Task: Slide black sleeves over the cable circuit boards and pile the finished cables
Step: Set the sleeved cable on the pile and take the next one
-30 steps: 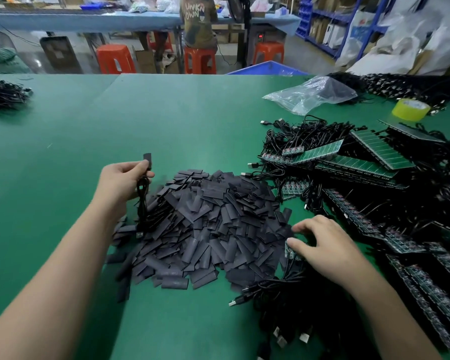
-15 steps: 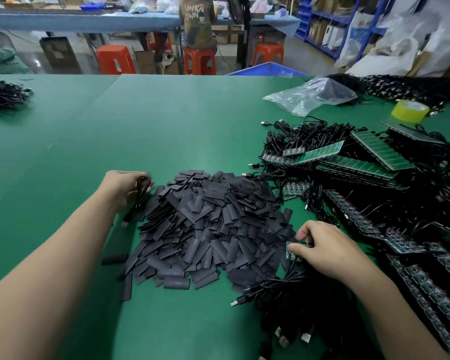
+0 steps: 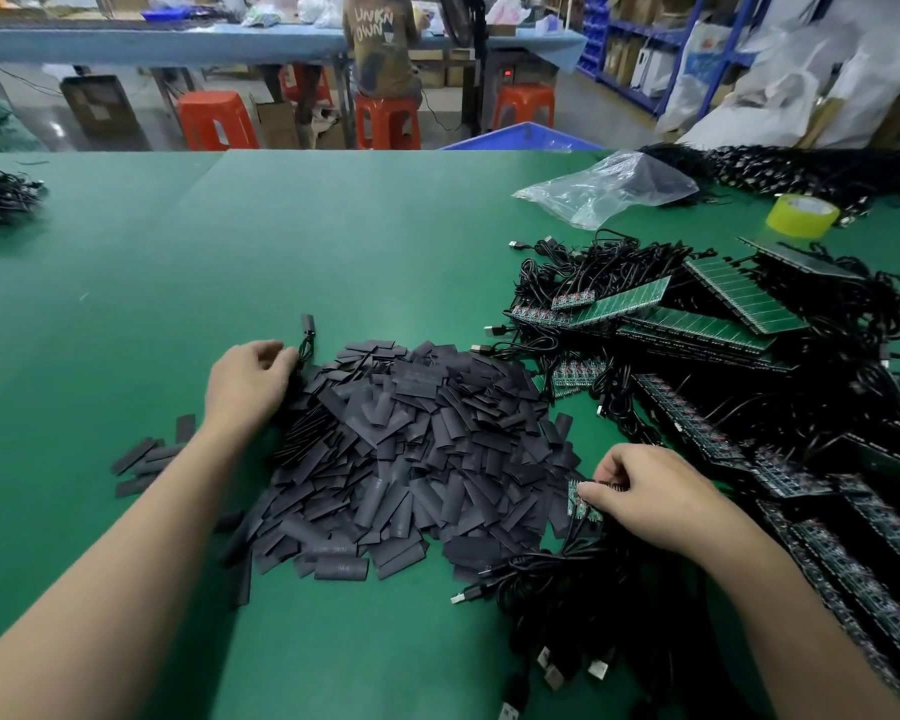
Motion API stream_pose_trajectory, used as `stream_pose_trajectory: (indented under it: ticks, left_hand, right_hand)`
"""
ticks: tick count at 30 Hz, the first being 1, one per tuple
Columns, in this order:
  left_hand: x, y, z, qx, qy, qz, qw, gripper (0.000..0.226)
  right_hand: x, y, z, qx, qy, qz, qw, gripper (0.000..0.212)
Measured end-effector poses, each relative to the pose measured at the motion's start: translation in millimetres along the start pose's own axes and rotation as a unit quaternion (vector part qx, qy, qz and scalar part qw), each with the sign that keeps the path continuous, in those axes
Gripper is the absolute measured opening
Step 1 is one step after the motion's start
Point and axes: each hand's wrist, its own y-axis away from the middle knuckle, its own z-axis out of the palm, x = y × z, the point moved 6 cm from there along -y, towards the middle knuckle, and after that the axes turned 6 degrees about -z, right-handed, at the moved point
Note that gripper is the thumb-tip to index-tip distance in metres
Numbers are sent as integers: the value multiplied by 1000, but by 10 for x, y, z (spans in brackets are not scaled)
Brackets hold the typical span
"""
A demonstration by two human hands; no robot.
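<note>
Table (image 3: 333,241) of green matting carries a broad heap of black sleeves (image 3: 417,449) at centre, where a careless sweep of a forearm could scatter more strays. To its right, a tangle of unsleeved cables (image 3: 749,407) threatens the likelier trouble: one board lifted would probably drag knotted neighbours along. The left hand (image 3: 248,379), forearm stretched along the heap's left edge, curls its fingers round a coiled cable (image 3: 302,356). The right hand (image 3: 650,493), wrist bent over the tangle, pinches a small circuit board (image 3: 579,504) between thumb and forefinger at the heap's right rim. The coiled cable's sleeved end (image 3: 308,324) stands just beyond the left fingertips.
</note>
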Motion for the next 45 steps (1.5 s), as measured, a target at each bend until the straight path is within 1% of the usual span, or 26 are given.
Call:
stream_pose_trajectory:
  ticks: [1, 3, 6, 8, 12, 14, 16, 18, 19, 21, 23, 25, 27, 28, 29, 31, 32, 33, 35, 38, 40, 42, 43, 45]
  left_hand:
    - [6, 48, -6, 15, -31, 3, 999, 45]
    - [47, 105, -7, 19, -70, 4, 997, 46]
    - [143, 87, -9, 1, -120, -4, 993, 38]
    - [203, 32, -11, -9, -129, -11, 992, 30]
    - [301, -96, -1, -19, -106, -14, 994, 16]
    - [413, -185, 22, -26, -93, 8, 995, 15]
    - [570, -287, 64, -20, -48, 37, 998, 17]
    - [735, -366, 139, -16, -1, 61, 998, 14]
    - [801, -395, 191, -23, 16, 67, 997, 15]
    - [868, -439, 304, -56, 43, 67, 995, 23]
    - [854, -422, 363, -82, 47, 71, 993, 30]
    - [753, -371, 327, -81, 54, 74, 993, 32]
    - [550, -306, 194, -60, 59, 67, 994, 34]
    - [414, -268, 93, -40, 41, 63, 996, 35]
    - [267, -228, -23, -15, 1, 63, 998, 35]
    - [-46, -129, -245, 41, -121, 48, 991, 34]
    - [-200, -67, -318, 54, -165, 24, 985, 35]
    - [-330, 13, -351, 51, -179, -8, 983, 39]
    - [-466, 207, -286, 11, -164, -48, 985, 52]
    - [-418, 492, -107, -27, -117, -8, 993, 55]
    - [-342, 644, -86, -30, -10, -9, 999, 55]
    - [-262, 757, -76, -34, 89, -20, 995, 53]
    - [-205, 813, -70, -38, 118, -10, 992, 51]
    - [-99, 910, -86, -40, 153, 36, 987, 41]
  right_hand:
    - [0, 1, -6, -1, 2, 1, 1000, 30]
    - [0, 9, -11, -4, 6, 2, 1000, 28]
    - [3, 24, -4, -1, 1, -1, 1000, 27]
    - [8, 29, 8, 0, -4, -5, 1000, 26]
    - [30, 40, 15, -8, -41, -12, 999, 23]
    - [33, 46, -6, -7, -58, -23, 998, 18]
    - [27, 49, -37, -10, -65, -36, 997, 16]
    - [18, 53, -67, -17, -71, -46, 996, 14]
    - [16, 56, -84, -19, -77, -51, 996, 13]
    - [14, 60, -120, -16, -99, -58, 993, 13]
    - [13, 65, -152, -13, -119, -65, 991, 12]
    - [-5, 71, -176, -8, -128, -76, 989, 11]
    - [-42, 82, -189, -7, -139, -88, 986, 11]
    - [-61, 87, -197, -7, -145, -92, 985, 11]
    - [-81, 88, -208, -7, -152, -96, 984, 11]
    - [-130, 96, -236, -9, -166, -109, 980, 11]
    - [-162, 106, -253, -10, -173, -119, 978, 12]
    - [-197, 117, -271, -9, -178, -129, 975, 12]
    - [-264, 144, -302, -6, -183, -146, 972, 12]
    - [-334, 160, -319, 2, -164, -148, 975, 11]
    - [-365, 166, -306, 3, -157, -140, 978, 9]
    - [-410, 192, -292, 4, -160, -138, 977, 8]
    - [-437, 207, -287, 7, -163, -140, 977, 8]
    - [-496, 233, -275, 10, -170, -146, 974, 9]
